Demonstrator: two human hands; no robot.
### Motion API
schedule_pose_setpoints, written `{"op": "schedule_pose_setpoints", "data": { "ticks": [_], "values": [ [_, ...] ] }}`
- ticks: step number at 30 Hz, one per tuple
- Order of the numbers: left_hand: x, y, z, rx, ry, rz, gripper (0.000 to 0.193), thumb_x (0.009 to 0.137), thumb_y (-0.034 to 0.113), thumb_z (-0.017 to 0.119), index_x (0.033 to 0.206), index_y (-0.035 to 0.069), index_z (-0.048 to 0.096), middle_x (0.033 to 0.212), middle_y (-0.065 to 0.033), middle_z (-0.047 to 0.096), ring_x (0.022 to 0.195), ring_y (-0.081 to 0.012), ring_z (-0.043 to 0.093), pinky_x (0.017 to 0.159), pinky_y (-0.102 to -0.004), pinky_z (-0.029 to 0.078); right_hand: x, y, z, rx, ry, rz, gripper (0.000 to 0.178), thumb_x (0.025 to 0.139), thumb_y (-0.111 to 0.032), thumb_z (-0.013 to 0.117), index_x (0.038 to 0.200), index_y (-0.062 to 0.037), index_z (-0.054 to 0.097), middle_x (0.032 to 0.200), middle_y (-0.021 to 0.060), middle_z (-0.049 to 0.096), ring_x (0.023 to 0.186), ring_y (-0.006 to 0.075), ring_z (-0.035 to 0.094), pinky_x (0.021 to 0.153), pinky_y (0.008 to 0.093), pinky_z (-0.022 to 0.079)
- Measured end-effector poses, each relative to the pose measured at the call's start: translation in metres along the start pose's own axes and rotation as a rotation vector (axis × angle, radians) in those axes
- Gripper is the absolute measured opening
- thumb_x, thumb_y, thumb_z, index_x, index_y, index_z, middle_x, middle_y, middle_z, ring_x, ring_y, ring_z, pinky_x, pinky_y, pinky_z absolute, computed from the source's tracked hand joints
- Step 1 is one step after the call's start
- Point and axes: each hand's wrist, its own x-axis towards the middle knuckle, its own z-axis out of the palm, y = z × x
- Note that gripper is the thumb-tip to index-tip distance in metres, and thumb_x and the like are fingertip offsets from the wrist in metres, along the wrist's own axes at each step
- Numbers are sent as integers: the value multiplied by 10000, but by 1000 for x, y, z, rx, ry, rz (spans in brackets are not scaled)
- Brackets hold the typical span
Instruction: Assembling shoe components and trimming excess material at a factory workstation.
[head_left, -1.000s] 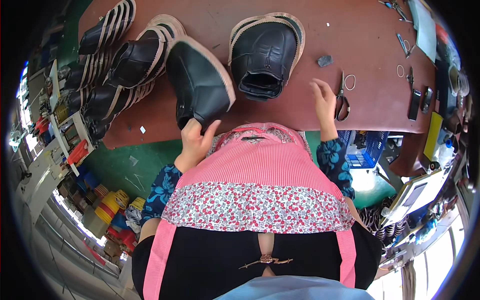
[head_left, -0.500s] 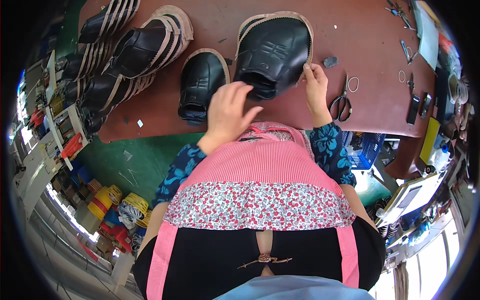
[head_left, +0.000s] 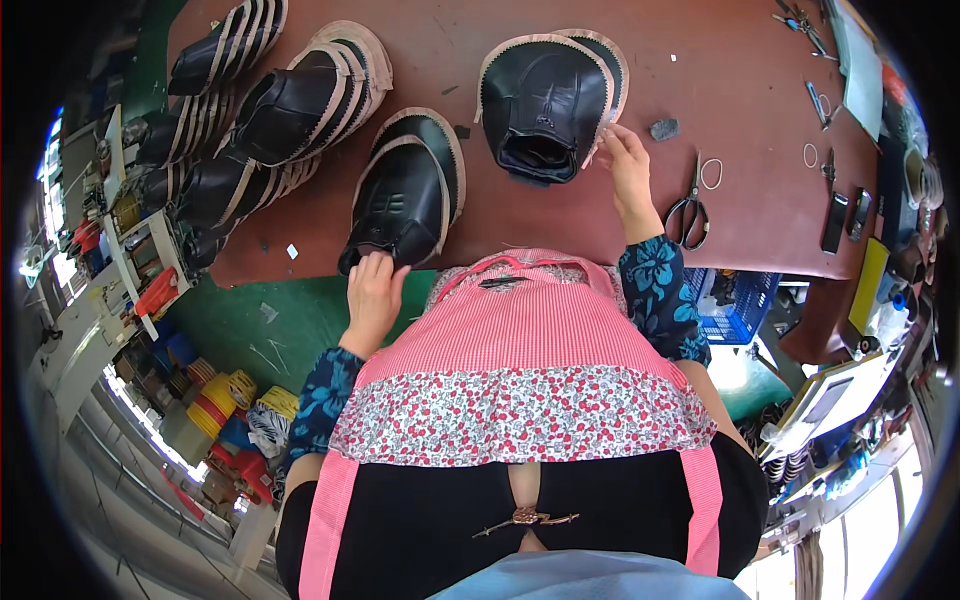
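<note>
My left hand is closed on the near opening of a black leather shoe upper with a pale tan zigzag-cut edge. That upper overlaps another upper lying beneath it on the table. To its right is a small stack with a black shoe upper on top, its dark opening facing me. The pale rim of at least one more upper shows behind it. My right hand has its fingers closed at the right edge of this stack; its fingertips partly cover the rim.
Several nested stacks of black uppers fill the left of the brown table. Scissors, a dark grey lump and a rubber band lie right of my right hand. Below the table's front edge is a blue basket.
My left hand has moved left and toward me from between the two piles, bringing a shoe upper onto the single left one. The right stack has shifted slightly; my right hand stays beside it.
</note>
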Motion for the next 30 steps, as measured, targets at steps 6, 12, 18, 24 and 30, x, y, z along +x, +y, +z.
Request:
{"op": "schedule_pose_setpoints", "data": {
  "ticks": [6,12,18,24,30],
  "values": [
    [78,31,26,-178,492,-115,444,899,175,973,1196,43,671,1214,-154,672,1136,-405,648,978,-498,518,21,25,-4,75,-42,93,330,1147,-255,718,1384,-27,725,1138,28,779,1036,111,716,888,258,520],
    [166,105,46,-235,235,258,563,900,296,955,1348,56,714,1379,-152,721,1305,-379,647,1145,-534,488,-7,5,9,76,-69,-91,199,1140,-194,736,1266,-42,715,1042,11,742,929,92,689,848,272,542],
    [181,80,50,-465,401,169,373,1012,61,776,1380,56,716,1416,-179,694,1221,-369,697,1108,-472,546,-6,12,-24,-63,116,-166,168,1119,-171,769,1236,-52,752,1046,8,753,929,78,696,802,249,544],
    [227,42,49,-654,197,-65,524,996,7,787,1510,71,709,1326,-172,728,871,-293,765,806,-421,622,-13,34,-123,-808,548,-476,309,975,-174,861,1228,-22,770,1175,214,752,1146,394,703,1034,497,563],
    [244,23,30,-736,80,-169,178,1032,184,864,1017,8,842,839,-8,710,757,-129,718,714,-303,592,-43,83,-209,-1054,759,-283,560,978,-397,865,1361,-27,694,1334,286,656,1306,484,566,1151,585,446]
  ]
}}
